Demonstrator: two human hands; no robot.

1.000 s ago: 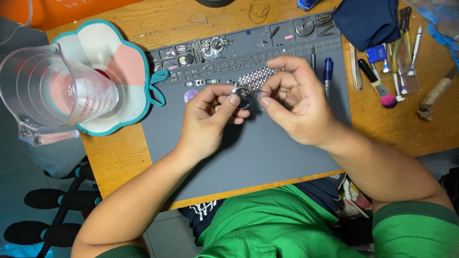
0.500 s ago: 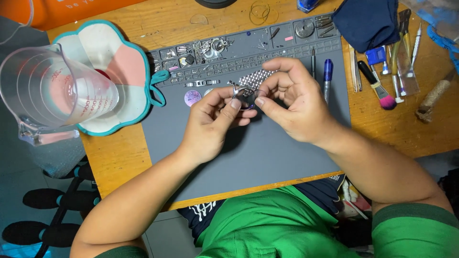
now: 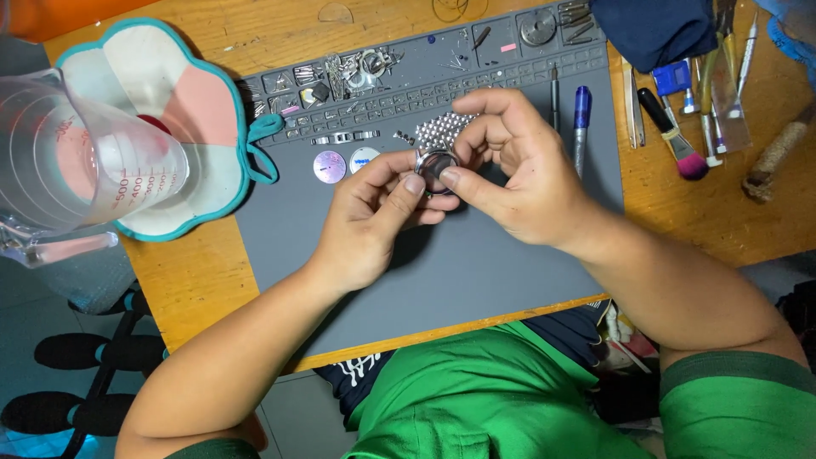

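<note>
Both hands hold a silver wristwatch (image 3: 436, 161) over the grey work mat (image 3: 476, 272). My left hand (image 3: 374, 217) pinches the round case from the left with thumb and fingers. My right hand (image 3: 514, 170) grips the case from the right, thumb on its face, fingers curled over the metal mesh band (image 3: 442, 129) that runs up from the case. Two small round discs (image 3: 344, 163) lie on the mat just left of my hands.
Small parts fill the mat's tray strip (image 3: 365, 72) at its far edge. A clear measuring jug (image 3: 81, 166) stands on a flower-shaped pad (image 3: 191, 110) at left. Screwdrivers (image 3: 580, 119), a brush (image 3: 671, 136), tweezers and a dark cloth (image 3: 654, 25) lie at right.
Both hands have stayed together on the watch, with only small shifts of the fingers on the case. Nothing was picked up or let go.
</note>
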